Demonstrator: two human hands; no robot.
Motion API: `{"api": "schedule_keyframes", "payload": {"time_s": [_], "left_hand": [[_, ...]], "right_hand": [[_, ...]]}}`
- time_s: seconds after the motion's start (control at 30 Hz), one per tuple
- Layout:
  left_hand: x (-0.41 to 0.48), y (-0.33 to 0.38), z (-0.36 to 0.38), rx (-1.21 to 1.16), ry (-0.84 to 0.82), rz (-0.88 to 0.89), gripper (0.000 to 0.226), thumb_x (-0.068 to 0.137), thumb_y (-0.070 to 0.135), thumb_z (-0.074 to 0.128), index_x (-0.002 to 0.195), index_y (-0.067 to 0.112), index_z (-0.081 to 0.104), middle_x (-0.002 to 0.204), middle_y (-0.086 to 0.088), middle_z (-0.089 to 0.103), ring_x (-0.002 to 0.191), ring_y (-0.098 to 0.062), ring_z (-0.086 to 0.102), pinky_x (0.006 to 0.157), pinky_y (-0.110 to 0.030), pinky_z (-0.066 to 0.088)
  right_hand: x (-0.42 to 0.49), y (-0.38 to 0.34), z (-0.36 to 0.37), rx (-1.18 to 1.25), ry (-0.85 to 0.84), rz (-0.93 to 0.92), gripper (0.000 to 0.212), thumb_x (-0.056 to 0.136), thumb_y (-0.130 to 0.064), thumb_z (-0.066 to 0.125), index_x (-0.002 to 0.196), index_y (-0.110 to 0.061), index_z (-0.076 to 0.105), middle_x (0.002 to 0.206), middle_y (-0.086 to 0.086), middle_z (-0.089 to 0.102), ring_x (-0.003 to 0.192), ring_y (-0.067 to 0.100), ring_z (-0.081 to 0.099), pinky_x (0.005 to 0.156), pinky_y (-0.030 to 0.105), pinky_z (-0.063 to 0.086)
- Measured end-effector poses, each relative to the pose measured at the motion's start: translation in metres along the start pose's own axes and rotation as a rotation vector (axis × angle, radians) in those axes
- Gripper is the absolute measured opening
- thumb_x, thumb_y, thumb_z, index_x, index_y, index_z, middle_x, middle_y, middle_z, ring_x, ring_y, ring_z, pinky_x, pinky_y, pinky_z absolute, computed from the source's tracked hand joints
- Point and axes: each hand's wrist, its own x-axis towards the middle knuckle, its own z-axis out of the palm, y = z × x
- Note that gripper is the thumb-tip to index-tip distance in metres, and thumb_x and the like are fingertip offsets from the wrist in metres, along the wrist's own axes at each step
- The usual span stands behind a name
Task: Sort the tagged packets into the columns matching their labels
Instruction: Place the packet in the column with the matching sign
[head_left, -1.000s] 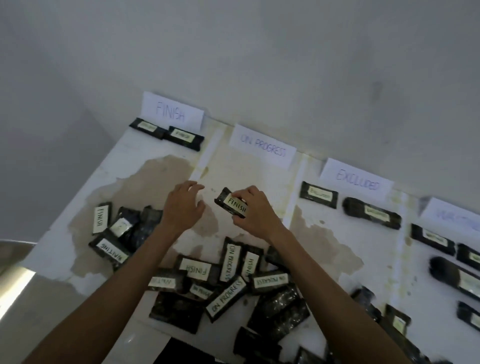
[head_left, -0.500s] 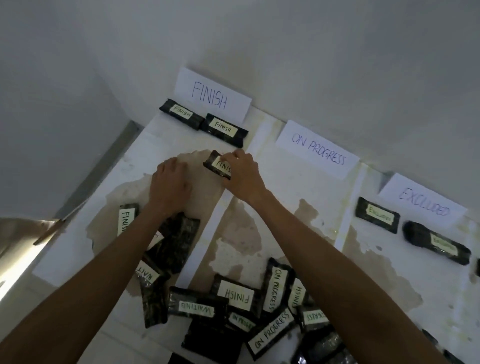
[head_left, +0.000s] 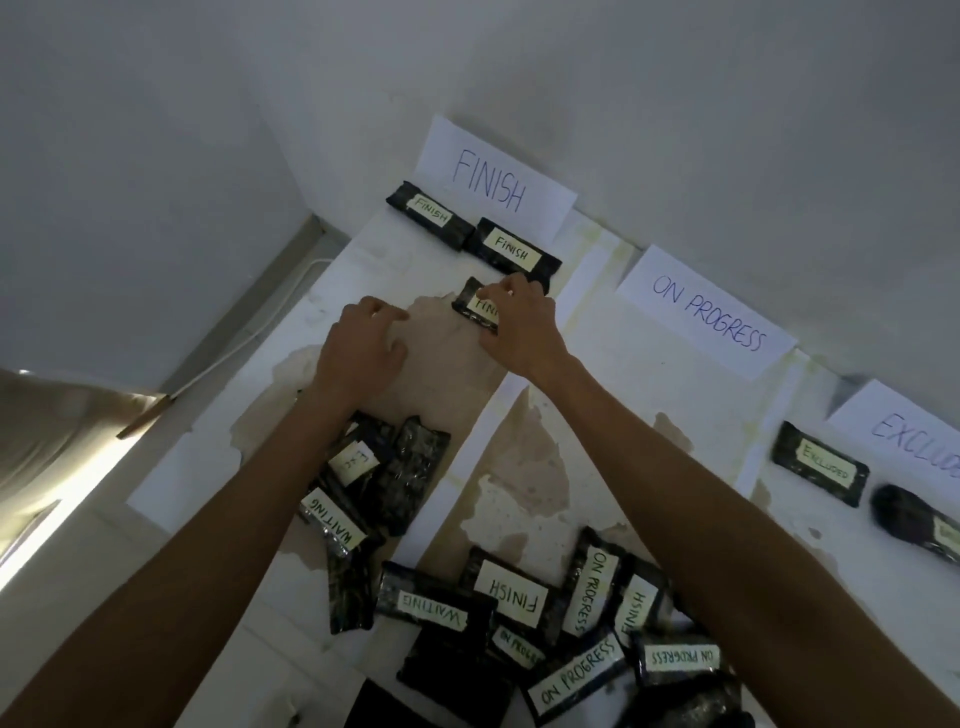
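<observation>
The left hand is open and holds nothing; its fingers are spread a little and it sits low over the table, just left of the right hand. The right hand pinches a dark packet by its near end, and the tag on it shows the start of the word FINISH. This packet is right at the right hand's fingertips, just in front of two FINISH packets that already lie in a row under the FINISH sign. I think the step now is to set this packet down in that column. To do it well, the right hand should lay it flat with the tag up, a bit toward the person from the two packets, lined up the same way, so the words are easy to read. The left hand could press one end to keep it straight. Left of the left hand the table ends soon, so the packet should not go far that way. Between the two hands the table is bare, so there is room there. Right of the right hand a pale strip marks the edge of the column, and past it sits the ON PROGRESS sign. The packet should stay left of that strip. Near the arms lies a mixed pile not yet sorted.
</observation>
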Motion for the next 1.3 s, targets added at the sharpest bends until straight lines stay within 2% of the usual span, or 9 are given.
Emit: {"api": "schedule_keyframes", "payload": {"time_s": [0.13,0.23,0.37,0.53,0.67,0.8,0.93,1.1,1.3], "left_hand": [[-0.035,-0.016,-0.018,-0.186,0.104,-0.169,0.034,0.086,0.011,0.056,0.120,0.010,0.057,0.121,-0.015,0.055,0.113,-0.030,0.049,0.098,-0.038,0.039],[-0.067,-0.030,-0.019,-0.229,0.164,-0.359,0.031,0.087,0.013,0.054,0.118,0.010,0.059,0.117,-0.013,0.055,0.106,-0.026,0.054,0.092,-0.032,0.041],[-0.102,-0.053,-0.004,-0.221,0.144,-0.570,0.035,0.081,0.017,0.058,0.116,0.011,0.059,0.113,-0.016,0.057,0.102,-0.030,0.058,0.090,-0.040,0.048],[-0.118,-0.057,0.004,-0.231,0.145,-0.640,0.050,0.072,0.031,0.069,0.117,0.013,0.056,0.113,-0.013,0.058,0.096,-0.026,0.060,0.082,-0.045,0.053],[-0.113,-0.054,0.006,-0.207,0.136,-0.634,0.051,0.070,0.033,0.072,0.115,0.016,0.055,0.112,-0.011,0.057,0.099,-0.027,0.059,0.082,-0.045,0.052],[-0.099,-0.049,-0.002,-0.191,0.104,-0.603,0.038,0.071,0.026,0.073,0.103,0.015,0.055,0.103,-0.007,0.063,0.094,-0.025,0.061,0.074,-0.038,0.051],[-0.077,-0.037,-0.019,-0.294,0.172,-0.550,0.035,0.080,0.015,0.067,0.110,0.012,0.049,0.099,-0.012,0.066,0.091,-0.027,0.062,0.075,-0.035,0.051],[-0.037,-0.015,-0.028,-0.466,0.237,-0.409,0.063,0.087,0.004,0.057,0.140,0.018,0.027,0.098,-0.008,0.056,0.090,-0.022,0.057,0.075,-0.035,0.051],[0.016,-0.007,-0.012,-0.498,0.298,-0.302,0.056,0.087,0.000,0.054,0.136,0.019,0.036,0.116,-0.015,0.055,0.095,-0.021,0.057,0.076,-0.031,0.053]], "right_hand": [[-0.019,-0.025,-0.001,0.139,-0.075,-0.033,0.043,0.082,-0.018,0.060,0.124,-0.013,0.054,0.125,0.013,0.047,0.113,0.031,0.043,0.095,0.041,0.037],[-0.038,-0.049,0.008,0.279,-0.183,-0.103,0.038,0.082,-0.015,0.060,0.120,-0.012,0.057,0.122,0.012,0.050,0.114,0.029,0.048,0.098,0.041,0.041],[-0.065,-0.075,0.033,0.306,-0.278,-0.194,0.036,0.084,-0.015,0.059,0.120,-0.011,0.057,0.118,0.012,0.050,0.105,0.029,0.052,0.093,0.041,0.045],[-0.086,-0.079,0.053,0.323,-0.289,-0.166,0.036,0.082,-0.013,0.061,0.118,-0.008,0.060,0.112,0.015,0.053,0.106,0.031,0.047,0.090,0.044,0.044],[-0.090,-0.075,0.051,0.319,-0.302,-0.153,0.035,0.083,-0.013,0.060,0.117,-0.009,0.060,0.110,0.014,0.053,0.105,0.030,0.046,0.090,0.042,0.043],[-0.090,-0.072,0.038,0.304,-0.287,-0.137,0.034,0.085,-0.014,0.058,0.118,-0.010,0.059,0.113,0.013,0.053,0.105,0.029,0.048,0.091,0.040,0.044],[-0.081,-0.063,0.037,0.245,-0.325,-0.103,0.052,0.080,-0.040,0.033,0.115,-0.014,0.061,0.117,0.008,0.057,0.103,0.026,0.050,0.090,0.044,0.046],[-0.077,-0.055,0.012,0.301,-0.263,-0.051,0.038,0.082,-0.021,0.056,0.118,-0.011,0.058,0.117,0.012,0.051,0.105,0.031,0.050,0.090,0.043,0.046],[-0.067,-0.038,0.016,0.296,-0.271,-0.041,0.039,0.083,-0.015,0.053,0.122,-0.013,0.055,0.122,0.008,0.048,0.110,0.028,0.049,0.094,0.041,0.045]]}}
